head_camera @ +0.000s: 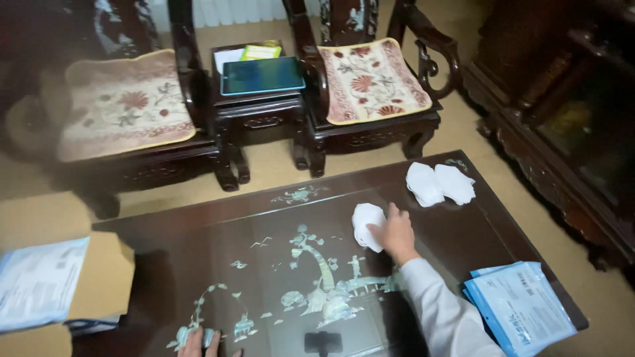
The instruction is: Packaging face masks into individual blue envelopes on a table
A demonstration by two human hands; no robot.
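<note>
My right hand (395, 233) rests on a white folded face mask (366, 225) lying on the dark lacquered low table (218, 244), fingers pressing its right edge. Two more white masks (439, 183) lie side by side farther back on the right. My left hand (198, 342) shows only its fingertips at the table's near edge, flat on the inlaid picture, holding nothing. A stack of blue and white flat packets (519, 308) sits at the table's right front corner, beside my right sleeve.
Two dark wooden chairs with floral cushions (126, 102) (370, 79) stand behind the table, a small side stand between them carrying a tablet (262, 75) and papers. A cardboard box with packets (40, 281) sits at left. A dark cabinet (569, 119) lines the right.
</note>
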